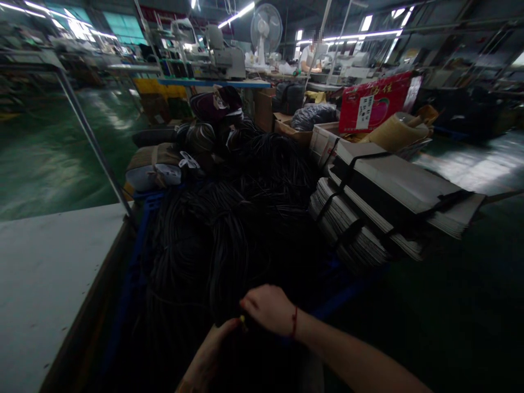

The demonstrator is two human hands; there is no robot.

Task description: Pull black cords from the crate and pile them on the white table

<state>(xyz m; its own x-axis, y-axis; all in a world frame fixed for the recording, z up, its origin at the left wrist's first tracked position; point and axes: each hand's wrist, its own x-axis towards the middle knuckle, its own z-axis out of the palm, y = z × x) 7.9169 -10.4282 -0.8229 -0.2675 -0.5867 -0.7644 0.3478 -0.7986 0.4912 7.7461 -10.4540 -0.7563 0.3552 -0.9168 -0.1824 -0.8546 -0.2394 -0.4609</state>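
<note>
Low in the head view, my left hand (215, 344) and my right hand (270, 308) are close together over a dark heap of black cords (233, 234). A small yellowish piece (242, 319) shows between them, beside my left thumb tip. My right hand is closed with its fingers curled toward that piece, and a red string bracelet (294, 322) circles its wrist. My left hand is closed too, its thumb pointing at the right hand; its other fingers are lost in the dark. What either hand grips cannot be made out.
The cords lie on a blue pallet (141, 234). Strapped stacks of pale sheets (393, 185) stand right, a white tabletop (53, 262) left. Fabric bundles (153, 166), a red box (362, 103), sewing machines (221, 54), a fan (266, 30) and a seated person (311, 59) are farther back.
</note>
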